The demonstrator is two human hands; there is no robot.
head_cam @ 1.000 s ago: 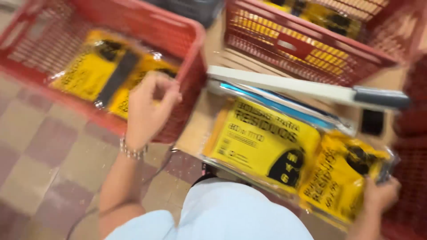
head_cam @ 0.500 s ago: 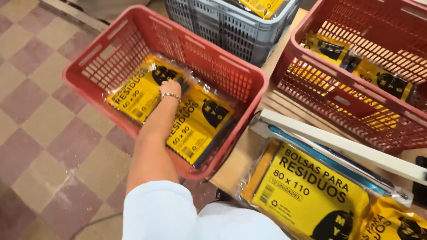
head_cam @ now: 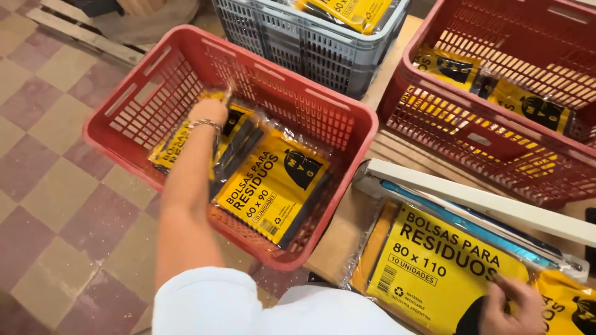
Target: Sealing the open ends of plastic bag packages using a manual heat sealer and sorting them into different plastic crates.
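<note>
My left hand (head_cam: 208, 111) reaches into the red crate (head_cam: 136, 93) on the floor. Its fingers are closed on the far edge of a yellow plastic-wrapped packet (head_cam: 171, 146) lying at the crate's left side. A second yellow packet (head_cam: 273, 186) with black print lies beside it, to the right of my forearm. My right hand (head_cam: 509, 305) is at the bottom right, with its curled fingers on a larger yellow packet (head_cam: 434, 260) that lies on the wooden table (head_cam: 338, 236).
A grey crate (head_cam: 310, 49) with yellow packets stands behind the red one. Another red crate (head_cam: 472, 130) holding several packets sits at the right on the table. A white bar-shaped sealer (head_cam: 484, 201) lies just beyond the large packet. The floor (head_cam: 49, 174) is checkered tile.
The view has tilted down towards the red crate. My left hand has moved further into the crate, to the left packet. My right hand has come back into view on the large packet.
</note>
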